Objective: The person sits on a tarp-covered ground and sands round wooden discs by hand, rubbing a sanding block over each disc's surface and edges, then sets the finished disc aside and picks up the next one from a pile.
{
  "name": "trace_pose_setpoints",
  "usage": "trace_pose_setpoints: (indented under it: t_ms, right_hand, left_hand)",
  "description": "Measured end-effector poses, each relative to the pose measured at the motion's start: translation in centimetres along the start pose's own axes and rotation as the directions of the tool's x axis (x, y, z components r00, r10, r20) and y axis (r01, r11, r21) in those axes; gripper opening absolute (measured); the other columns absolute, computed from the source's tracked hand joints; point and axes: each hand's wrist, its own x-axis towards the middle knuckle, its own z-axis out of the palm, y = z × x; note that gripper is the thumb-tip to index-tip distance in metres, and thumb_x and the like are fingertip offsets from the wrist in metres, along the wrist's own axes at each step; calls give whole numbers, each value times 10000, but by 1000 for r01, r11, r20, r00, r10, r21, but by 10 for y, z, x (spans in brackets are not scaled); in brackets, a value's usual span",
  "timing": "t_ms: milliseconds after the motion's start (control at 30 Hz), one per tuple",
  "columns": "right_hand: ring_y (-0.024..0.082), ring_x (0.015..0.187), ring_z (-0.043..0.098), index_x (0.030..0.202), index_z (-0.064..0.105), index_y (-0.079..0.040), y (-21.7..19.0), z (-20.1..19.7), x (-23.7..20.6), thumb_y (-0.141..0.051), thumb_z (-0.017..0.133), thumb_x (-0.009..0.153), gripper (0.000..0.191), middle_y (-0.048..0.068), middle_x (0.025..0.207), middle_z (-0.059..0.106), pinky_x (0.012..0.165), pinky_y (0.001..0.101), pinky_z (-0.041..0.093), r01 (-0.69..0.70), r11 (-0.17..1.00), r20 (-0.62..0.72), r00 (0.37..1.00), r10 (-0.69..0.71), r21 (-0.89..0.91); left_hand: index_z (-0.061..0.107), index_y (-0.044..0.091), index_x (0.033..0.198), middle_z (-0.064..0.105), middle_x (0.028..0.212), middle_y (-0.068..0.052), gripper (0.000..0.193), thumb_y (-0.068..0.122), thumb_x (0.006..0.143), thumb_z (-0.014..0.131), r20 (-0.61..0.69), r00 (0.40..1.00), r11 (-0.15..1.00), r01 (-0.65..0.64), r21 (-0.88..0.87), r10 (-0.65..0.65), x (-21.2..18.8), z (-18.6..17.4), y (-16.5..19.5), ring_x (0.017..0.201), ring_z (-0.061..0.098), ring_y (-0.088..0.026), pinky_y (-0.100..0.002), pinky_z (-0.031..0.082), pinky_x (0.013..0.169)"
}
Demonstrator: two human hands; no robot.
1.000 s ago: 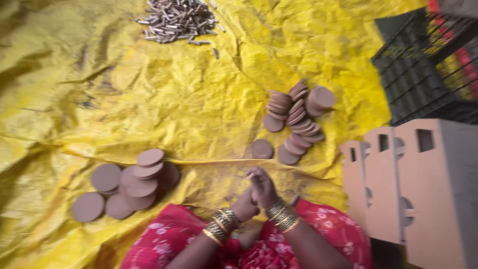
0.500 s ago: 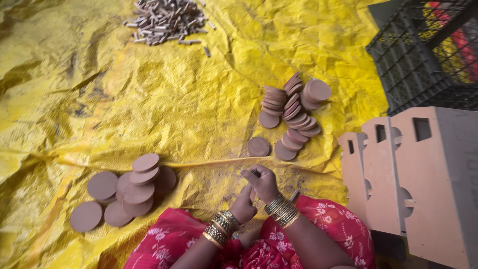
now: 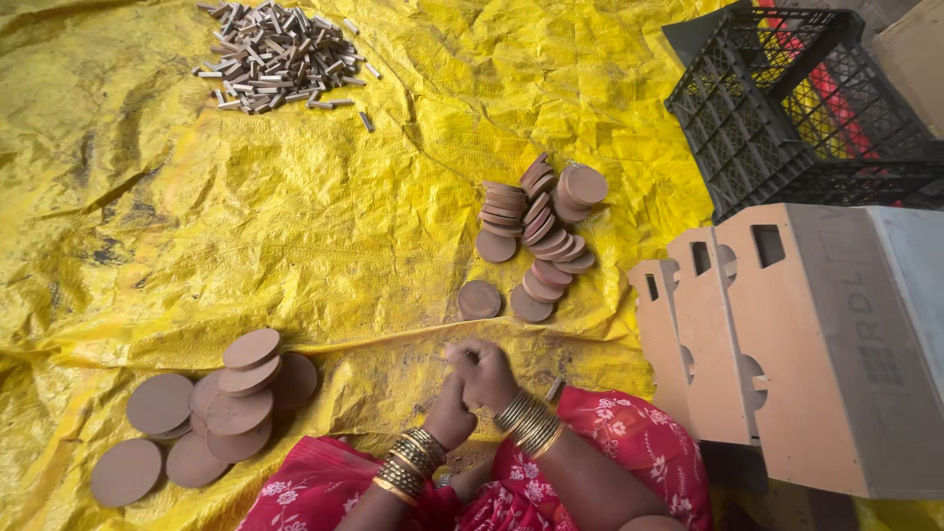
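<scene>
Both hands [image 3: 472,388] pinched together over crinkled yellow tarp [image 3: 295,226] — grip contents hidden.

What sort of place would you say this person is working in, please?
Probably a small craft or assembly workshop on the ground: a yellow tarpaulin carries brown discs, small sticks and cut board panels.

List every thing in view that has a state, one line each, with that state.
Left hand: closed against the right hand, grip hidden.
Right hand: fingers curled, contents too small to tell.
Small discs: stacked in leaning rows; two lie flat apart.
Large discs: loose overlapping pile, flat.
Wooden sticks: heaped.
Black crate: tilted, looks empty.
Cut board panels: standing together.
Yellow tarp: spread, wrinkled.
</scene>
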Motion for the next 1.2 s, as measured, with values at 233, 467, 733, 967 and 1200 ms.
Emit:
trace_pose_setpoints:
  t_ms: [233,467,733,967,1200]
  right_hand:
    - [217,628,679,821,669,46,-14,10,-8,-195,727,976,292,108,664,652,1190,392,467,44,940,-41,997,-61,-340]
    - [119,807,717,877,683,20,17,-19,20,-247,695,965,281,26,788,714,805,291,561,-377,851,45,920,388,367]
    - [111,723,670,897,716,-34,10,-1,-3,-312,722,923,279,4,775,703,674,282,548,-168,950,-12,985,171,-263]
    - [130,742,656,857,694,12,54,-30,24,-303,692,971,335,67,783,710,727,294,517,-408,848,-125,874,470,337]
    - [132,755,654,1017,716,90,16,10,-8,-246,668,998,340,59,802,688,1068,463,354,317,816,-12,930,-368,-483]
  left_hand:
    - [558,-22,1289,687,1224,-190,417,-23,878,629,-28,998,969,-64,-239,59,3,3,-6,1167,679,-325,-399,551,1002]
    - [511,74,1429,675,1090,-139,687,30,764,680,111,965,935,257,-244,-237,-12,22,-17,1012,651,-223,-350,538,899]
    - [687,13,1138,722,799,-106,344,190,849,745,-8,960,950,280,142,-281,-7,6,-5,719,690,-205,-370,555,708]
    - [657,110,1288,775,888,-171,426,160,865,640,-80,956,955,273,-116,-283,-12,5,21,781,756,-280,-406,576,716]
    - [745,45,1073,765,914,-212,246,214,901,699,-107,959,955,276,113,-264,-3,0,2,859,756,-339,-420,581,773]
